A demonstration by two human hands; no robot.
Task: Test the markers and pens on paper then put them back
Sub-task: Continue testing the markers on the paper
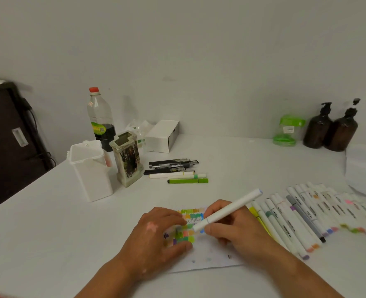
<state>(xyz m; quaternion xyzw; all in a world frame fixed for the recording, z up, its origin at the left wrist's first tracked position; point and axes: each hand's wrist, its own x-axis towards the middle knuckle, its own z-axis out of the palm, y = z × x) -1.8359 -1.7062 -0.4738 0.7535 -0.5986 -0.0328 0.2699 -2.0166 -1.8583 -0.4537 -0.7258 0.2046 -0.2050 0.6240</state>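
Note:
A small sheet of paper (207, 254) covered with coloured test swatches lies on the white table near me. My left hand (156, 239) presses flat on its left part, fingers spread over the swatches. My right hand (235, 229) grips a white marker (231, 209) with a blue end cap, its lower tip down on the paper by a blue patch. A long row of white markers (310, 216) with coloured tips lies to the right. Several black pens and green highlighters (175, 171) lie farther back.
A white plastic holder (89, 173) and a printed pen holder (128, 158) stand at the left. Behind them are a bottle (100, 119) and a white box (162, 136). A green jar (287, 130) and two brown pump bottles (332, 130) stand back right.

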